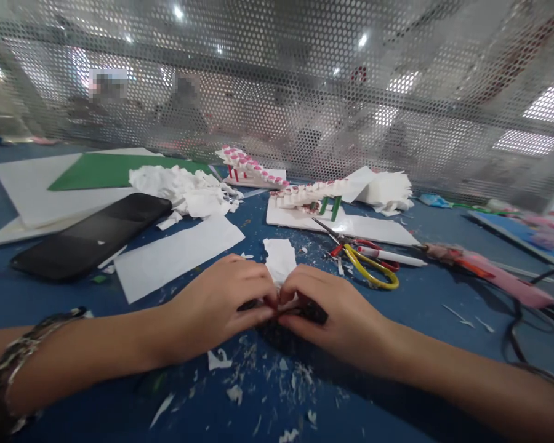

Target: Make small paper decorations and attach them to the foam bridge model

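Observation:
My left hand (233, 295) and my right hand (330, 301) meet over the blue table, fingertips pinched close together. Between them is a small piece of white tissue paper (279, 255), its torn upper part sticking out past the fingers. What the fingertips press at the lower end is partly hidden. Beyond the hands stands a small model of stacked white pieces on green legs (308, 192), set on a white foam base (284, 215). Scissors with yellow and red handles (367, 267) lie to the right of the paper, beside a white pen (392, 255).
A black phone (95, 234), a white paper strip (178, 255), crumpled tissue (187, 189) and a green sheet (95, 171) lie to the left. A pink glue gun (503, 277) with a black cable is at right. A second model (249, 166) stands behind; perforated metal panel (277, 80) borders the table.

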Demonstrator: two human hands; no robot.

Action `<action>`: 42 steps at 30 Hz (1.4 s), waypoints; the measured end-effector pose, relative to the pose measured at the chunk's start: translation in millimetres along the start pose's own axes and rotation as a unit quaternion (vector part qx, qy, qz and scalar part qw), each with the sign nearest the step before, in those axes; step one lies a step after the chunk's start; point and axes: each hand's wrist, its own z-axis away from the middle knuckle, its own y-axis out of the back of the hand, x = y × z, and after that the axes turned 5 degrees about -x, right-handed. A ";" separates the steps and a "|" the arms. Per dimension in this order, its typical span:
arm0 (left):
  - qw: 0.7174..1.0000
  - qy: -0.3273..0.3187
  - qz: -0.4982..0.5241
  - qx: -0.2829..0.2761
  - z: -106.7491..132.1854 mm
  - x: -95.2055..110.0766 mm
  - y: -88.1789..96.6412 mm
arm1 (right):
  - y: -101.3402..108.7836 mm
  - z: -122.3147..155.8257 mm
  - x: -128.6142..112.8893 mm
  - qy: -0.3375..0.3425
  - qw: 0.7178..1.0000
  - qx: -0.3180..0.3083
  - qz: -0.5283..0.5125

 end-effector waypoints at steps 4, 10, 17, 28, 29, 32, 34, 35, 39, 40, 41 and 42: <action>0.997 0.008 0.053 0.047 -2.1 4.3 2.8 | 5.2 -0.7 -0.6 -0.029 0.999 0.023 -0.038; 0.999 0.005 -0.021 0.037 1.1 6.3 2.6 | 6.6 0.5 -2.3 0.022 0.998 0.063 0.002; 0.999 -0.028 -0.044 -0.012 4.7 6.8 -1.6 | -0.5 9.0 0.4 0.034 0.996 -0.022 0.083; 0.998 0.035 0.012 -0.042 4.6 9.2 -1.2 | -4.5 8.0 2.8 -0.020 0.998 -0.051 -0.023; 0.998 0.034 0.014 -0.043 4.4 9.2 -0.9 | -5.1 7.7 2.4 -0.022 0.998 -0.047 -0.026; 0.998 0.024 0.008 -0.050 4.1 8.7 -0.3 | -6.2 7.1 0.8 -0.024 0.999 -0.035 -0.028; 0.999 0.015 0.000 -0.048 4.4 7.7 -0.1 | -5.6 6.8 0.0 -0.025 0.999 -0.031 -0.026; 0.999 0.008 -0.005 -0.047 4.6 7.0 0.0 | -4.7 6.7 -0.3 -0.024 0.999 -0.034 -0.026; 0.998 -0.028 -0.026 -0.049 6.0 4.9 0.6 | 1.4 6.0 0.7 -0.014 0.997 -0.067 -0.036; 0.998 -0.029 -0.030 -0.049 6.2 4.9 0.9 | 3.1 5.7 1.4 -0.008 0.996 -0.074 -0.041; 0.998 -0.027 -0.031 -0.048 6.2 5.0 1.0 | 4.7 5.2 2.1 -0.003 0.996 -0.080 -0.047; 0.998 -0.022 -0.030 -0.048 6.0 5.5 1.2 | 6.0 4.7 2.8 -0.001 0.995 -0.085 -0.052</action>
